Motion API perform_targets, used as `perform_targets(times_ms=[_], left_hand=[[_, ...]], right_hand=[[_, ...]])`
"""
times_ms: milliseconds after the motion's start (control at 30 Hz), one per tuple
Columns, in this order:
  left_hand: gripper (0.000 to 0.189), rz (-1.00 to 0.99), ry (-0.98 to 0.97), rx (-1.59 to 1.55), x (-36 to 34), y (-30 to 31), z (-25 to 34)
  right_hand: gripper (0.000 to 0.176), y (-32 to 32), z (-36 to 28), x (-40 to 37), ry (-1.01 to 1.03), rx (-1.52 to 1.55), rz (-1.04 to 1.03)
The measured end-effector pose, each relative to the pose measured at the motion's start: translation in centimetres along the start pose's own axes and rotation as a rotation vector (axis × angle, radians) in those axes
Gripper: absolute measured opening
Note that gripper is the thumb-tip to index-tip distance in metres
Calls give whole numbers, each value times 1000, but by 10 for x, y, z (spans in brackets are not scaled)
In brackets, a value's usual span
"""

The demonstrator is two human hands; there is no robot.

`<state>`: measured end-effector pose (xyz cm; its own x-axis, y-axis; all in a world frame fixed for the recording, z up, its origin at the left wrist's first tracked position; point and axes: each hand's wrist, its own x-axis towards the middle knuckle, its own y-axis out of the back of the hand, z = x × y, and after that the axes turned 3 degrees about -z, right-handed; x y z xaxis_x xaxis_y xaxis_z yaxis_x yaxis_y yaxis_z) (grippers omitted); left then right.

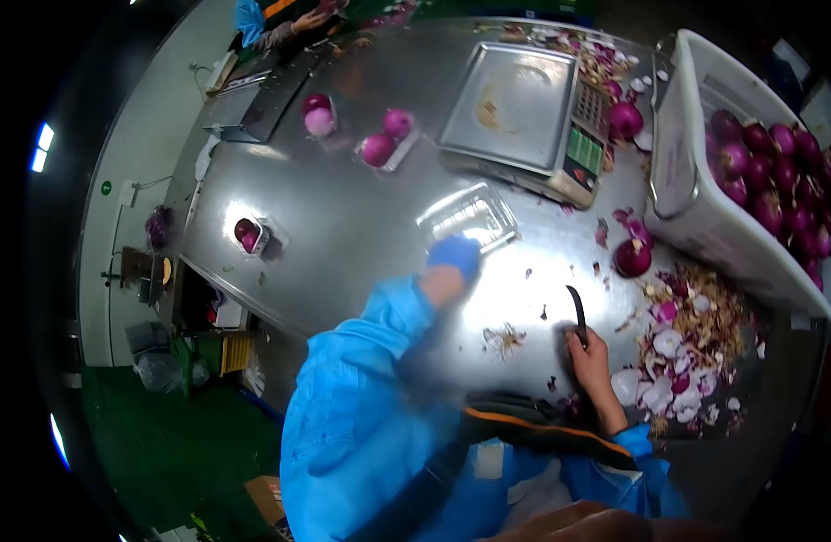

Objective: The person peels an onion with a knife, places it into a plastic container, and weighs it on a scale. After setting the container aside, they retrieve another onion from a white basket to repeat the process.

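Note:
My left hand (456, 256), in a blue glove and blurred, is at the near edge of a clear plastic tray (474, 215). It overlaps that edge; its fingers are too smeared to show whether they grip. No onion is visible inside this tray. Bare, my right hand (590, 357) is closed around the handle of a small curved knife (577, 305), its dark blade pointing away from me. A peeled-looking red onion (632, 257) rests on the steel table (343, 244) beyond the knife, to the right.
A digital scale (515, 108) stands at the back. On the right are a white crate (673, 172) of red onions (768, 172) and a heap of peelings (686, 343). Trays of onions (379, 149) sit to the left. Another person's hand (309, 20) shows at the far edge.

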<state>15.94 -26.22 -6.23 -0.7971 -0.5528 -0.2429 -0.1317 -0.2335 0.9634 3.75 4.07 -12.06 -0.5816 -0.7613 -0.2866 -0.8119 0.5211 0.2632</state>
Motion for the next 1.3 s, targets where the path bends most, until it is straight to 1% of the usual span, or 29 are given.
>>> perform_targets(times_ms=[33,67,167,267,367,400,467,533,567,633,667,767,800,867,933,967,1000,1033,1067,1100,1133,1167,1233,1267,1300], left_hand=[[22,158,-22,-7,-4,-17,-7],[20,74,-47,-31,-2,-29,-22],[21,43,-19,-57,-5,-29,-23],[23,92,57,-78,7,-42,-20],[29,165,-37,-39,8,-36,-13],[31,106,-17,-31,10,-27,-7],[36,-8,44,-8,8,-4,5],[36,123,19,-142,15,-13,-5],[36,186,11,-211,19,-19,-12],[33,284,-115,-316,28,-25,-27],[32,332,-174,-370,32,-27,-32],[25,545,-90,-190,33,-12,-23],[23,547,-107,-155,25,2,-8],[19,548,-139,-85,-4,34,39],[14,508,-223,-152,-29,23,77],[9,400,-271,-85,-36,13,98],[8,490,-490,-166,-43,-2,116],[10,406,-645,-271,-51,2,143],[24,-45,-513,4,-59,22,176],[37,-154,-437,-168,-61,19,194],[49,1,-655,-321,-55,5,196],[49,63,-732,-372,-47,6,202],[48,182,-884,-471,-28,55,235],[49,304,-977,-470,-9,81,246],[50,430,-1067,-467,16,110,257]], right_hand=[[16,0,4,-5,-11,9,10],[17,4,-9,-10,-70,40,13],[17,9,14,-20,-64,71,56],[17,21,15,-32,-65,16,85],[18,28,17,-39,-75,81,97],[19,32,11,-41,-37,93,100],[27,37,10,-45,-87,102,102],[33,41,9,-48,-101,105,105],[28,43,11,-49,-99,100,101],[20,48,17,-51,-92,86,86],[21,50,17,-52,-99,90,100],[21,62,9,-58,-139,112,123],[23,65,10,-58,-137,104,133],[29,72,14,-60,-134,86,150],[25,76,22,-60,-135,236,194],[23,79,27,-59,-136,314,216],[19,83,31,-58,-161,332,239],[19,87,32,-58,-138,324,266],[20,94,32,-58,-113,314,294],[20,100,34,-57,-86,303,323],[21,102,46,-53,-48,316,356],[19,108,51,-53,-19,310,365],[17,119,58,-54,35,302,378],[17,127,57,-58,-22,253,371],[17,133,58,-60,-28,231,365]])
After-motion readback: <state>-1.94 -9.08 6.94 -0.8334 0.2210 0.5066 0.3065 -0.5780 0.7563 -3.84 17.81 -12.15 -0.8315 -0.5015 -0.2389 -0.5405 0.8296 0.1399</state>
